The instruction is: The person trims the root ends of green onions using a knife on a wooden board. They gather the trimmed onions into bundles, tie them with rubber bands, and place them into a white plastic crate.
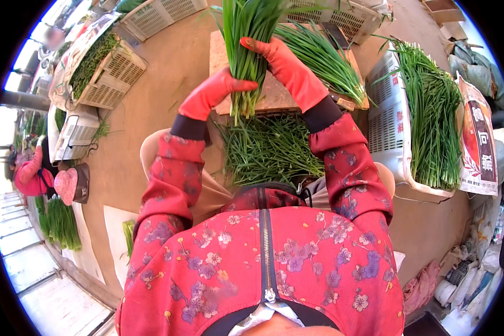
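Observation:
A thick bunch of green leafy stalks, likely garlic chives (pixel 248 27), is held up in both hands over a wooden board (pixel 220 54). Orange-red rubber gloves cover both hands. My left hand (pixel 214 93) wraps the lower stalks from the left, near the pale cut ends. Higher up on the right, my right hand (pixel 292 69) grips the same bunch, its thumb across the front. Another bundle of chives (pixel 325 63) lies on the board's right side. Beside its root ends is a knife handle (pixel 342 102); the blade cannot be made out. Loose green trimmings (pixel 269 149) lie heaped between my knees.
At right stands a white plastic crate (pixel 382 113) with long chives (pixel 430 113) piled in it, beside a printed sack (pixel 479 138). Slatted crates (pixel 113 77) stand at left and behind the board. A person in pink (pixel 31 174) is at far left, near more bundles (pixel 61 222).

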{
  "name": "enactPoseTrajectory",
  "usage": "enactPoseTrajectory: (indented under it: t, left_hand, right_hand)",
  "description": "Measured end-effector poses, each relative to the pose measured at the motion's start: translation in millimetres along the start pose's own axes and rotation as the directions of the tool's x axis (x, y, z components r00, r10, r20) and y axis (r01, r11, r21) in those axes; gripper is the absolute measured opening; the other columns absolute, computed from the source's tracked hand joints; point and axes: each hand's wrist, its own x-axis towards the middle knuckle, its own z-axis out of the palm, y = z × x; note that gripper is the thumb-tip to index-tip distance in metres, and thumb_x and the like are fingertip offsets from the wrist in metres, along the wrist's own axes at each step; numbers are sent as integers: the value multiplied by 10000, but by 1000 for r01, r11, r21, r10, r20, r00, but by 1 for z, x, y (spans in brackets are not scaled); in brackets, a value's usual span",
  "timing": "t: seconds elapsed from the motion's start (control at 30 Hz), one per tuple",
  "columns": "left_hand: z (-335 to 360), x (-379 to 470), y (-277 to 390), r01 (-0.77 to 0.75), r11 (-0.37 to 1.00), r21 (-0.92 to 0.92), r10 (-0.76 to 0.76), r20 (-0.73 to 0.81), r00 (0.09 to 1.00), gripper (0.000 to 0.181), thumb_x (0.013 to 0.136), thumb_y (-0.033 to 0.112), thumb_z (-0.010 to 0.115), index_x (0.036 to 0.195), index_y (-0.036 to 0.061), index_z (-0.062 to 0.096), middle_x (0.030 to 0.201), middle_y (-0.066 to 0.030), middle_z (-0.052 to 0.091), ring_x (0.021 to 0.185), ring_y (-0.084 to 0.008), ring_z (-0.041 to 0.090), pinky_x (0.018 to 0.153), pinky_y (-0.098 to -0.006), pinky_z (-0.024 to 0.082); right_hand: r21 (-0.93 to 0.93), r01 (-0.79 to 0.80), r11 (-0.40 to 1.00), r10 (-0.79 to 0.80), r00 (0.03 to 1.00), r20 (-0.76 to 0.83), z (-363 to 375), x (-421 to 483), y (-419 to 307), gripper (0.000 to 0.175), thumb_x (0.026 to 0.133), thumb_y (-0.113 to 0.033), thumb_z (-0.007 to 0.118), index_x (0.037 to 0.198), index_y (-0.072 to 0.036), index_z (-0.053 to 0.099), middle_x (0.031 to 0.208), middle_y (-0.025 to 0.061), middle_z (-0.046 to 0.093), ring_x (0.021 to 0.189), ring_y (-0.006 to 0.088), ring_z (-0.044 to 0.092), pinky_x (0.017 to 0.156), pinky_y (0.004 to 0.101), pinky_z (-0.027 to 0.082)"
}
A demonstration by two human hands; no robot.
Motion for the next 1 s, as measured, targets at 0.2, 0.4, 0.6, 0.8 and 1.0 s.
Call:
enactPoseTrajectory:
  t: [0.2,0.4,0.6,0.8,1.0]
  left_hand:
    - [-26,-1,63,-104,971,215,131,-114,985,413,748,196,684,1107,26,572,1010,-24,600,914,-111,535,811,-268,421]
    - [-49,21,32,-96,954,285,166,-235,958,429,695,213,742,1058,38,594,944,-25,621,863,-100,551,768,-255,441]
    - [-45,35,14,-225,973,50,230,-275,934,406,671,169,764,1016,37,596,912,-30,629,819,-103,571,727,-246,468]
    - [-94,57,3,71,997,-22,-72,-43,997,584,681,162,742,1179,6,481,1086,-93,571,1008,-176,530,827,-307,459]
    - [-31,7,63,-393,915,-87,366,-231,902,622,779,241,639,1271,-26,368,1174,-134,543,1125,-239,495,933,-348,417]
  right_hand:
    - [-336,189,923,-246,959,-138,-4,25,4,511,626,-249,810,1025,-15,592,909,54,639,813,136,599,749,281,476]
    - [-372,316,873,-336,942,12,-30,37,53,680,620,-196,815,1160,20,464,1016,89,608,912,182,586,774,305,503]
    - [452,-40,891,6,997,78,-56,55,74,472,824,-209,608,1196,6,411,1105,181,544,886,282,608,707,326,543]
    - [-869,313,383,-376,912,163,-44,61,69,506,757,-401,665,1071,-28,532,995,121,620,857,271,614,702,343,476]
    - [-769,474,429,-321,876,361,28,37,3,393,780,-355,653,1002,-39,585,849,108,629,798,222,588,733,361,452]
